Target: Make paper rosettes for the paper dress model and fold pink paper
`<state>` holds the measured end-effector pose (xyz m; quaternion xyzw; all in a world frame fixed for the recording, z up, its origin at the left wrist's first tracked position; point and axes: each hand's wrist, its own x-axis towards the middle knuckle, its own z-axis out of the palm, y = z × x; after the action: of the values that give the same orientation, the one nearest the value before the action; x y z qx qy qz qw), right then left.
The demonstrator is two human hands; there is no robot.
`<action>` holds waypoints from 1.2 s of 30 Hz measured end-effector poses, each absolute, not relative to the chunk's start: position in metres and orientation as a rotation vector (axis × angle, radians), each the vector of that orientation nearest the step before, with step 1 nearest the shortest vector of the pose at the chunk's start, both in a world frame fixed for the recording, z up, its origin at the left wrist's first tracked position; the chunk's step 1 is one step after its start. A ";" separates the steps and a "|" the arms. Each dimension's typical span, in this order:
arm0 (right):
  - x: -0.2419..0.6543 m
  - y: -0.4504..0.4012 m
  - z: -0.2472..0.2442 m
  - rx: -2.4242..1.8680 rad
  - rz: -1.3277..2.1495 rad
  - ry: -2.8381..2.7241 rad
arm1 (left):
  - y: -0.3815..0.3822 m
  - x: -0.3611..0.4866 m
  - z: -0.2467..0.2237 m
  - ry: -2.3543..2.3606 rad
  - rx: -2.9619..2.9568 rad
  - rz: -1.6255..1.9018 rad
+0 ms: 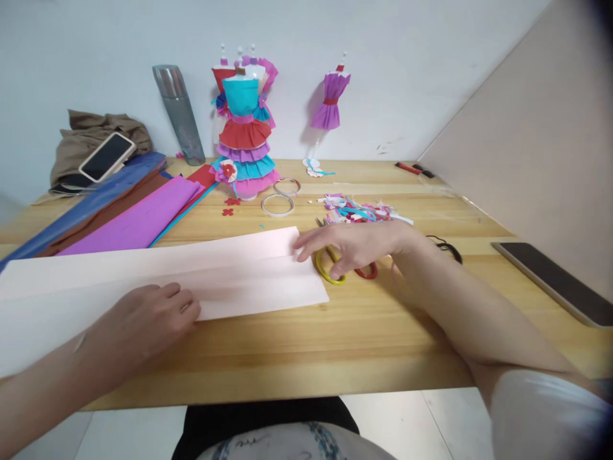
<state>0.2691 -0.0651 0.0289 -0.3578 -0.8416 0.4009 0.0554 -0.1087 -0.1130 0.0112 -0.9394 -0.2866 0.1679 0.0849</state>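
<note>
The left hand (160,314), its fingers loosely curled, rests on the pale paper (239,275) along the table's (287,358) front-left side. The right hand (354,246), half open with fingers spread, hovers over the yellow-handled scissors (329,276), fingertips at the paper's right end.

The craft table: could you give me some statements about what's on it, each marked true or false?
1. The left hand is over the pale sheet. True.
2. The yellow-handled scissors are beside the sheet's left end. False: they are by its right end, partly hidden by the right hand.
3. The tiered dress has a turquoise top. True.
4. The bottle lies flat on its side. False: it stands near the wall.
5. The purple dress stands to the right of the tiered one. True.
</note>
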 end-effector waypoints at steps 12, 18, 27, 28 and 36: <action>0.241 -0.059 0.000 -1.249 0.596 -2.403 | -0.101 -0.100 0.021 -1.045 -2.981 0.306; 0.239 -0.050 -0.029 -1.306 0.340 -2.496 | -0.037 -0.109 0.004 -1.333 -2.803 0.262; 0.233 -0.049 -0.028 -1.494 0.220 -2.477 | -0.011 -0.110 0.006 -1.587 -2.817 0.269; 0.233 -0.049 -0.026 -1.502 0.237 -2.472 | -0.011 -0.108 0.009 -1.585 -2.822 0.299; 0.232 -0.052 -0.022 -1.509 0.561 -2.054 | -0.021 -0.095 0.047 -1.623 -2.834 0.314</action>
<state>0.2321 -0.0519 -0.0216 -0.5580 -0.7594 0.2073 0.2627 -0.0949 -0.0214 0.0469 -0.8617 -0.4934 0.0956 -0.0697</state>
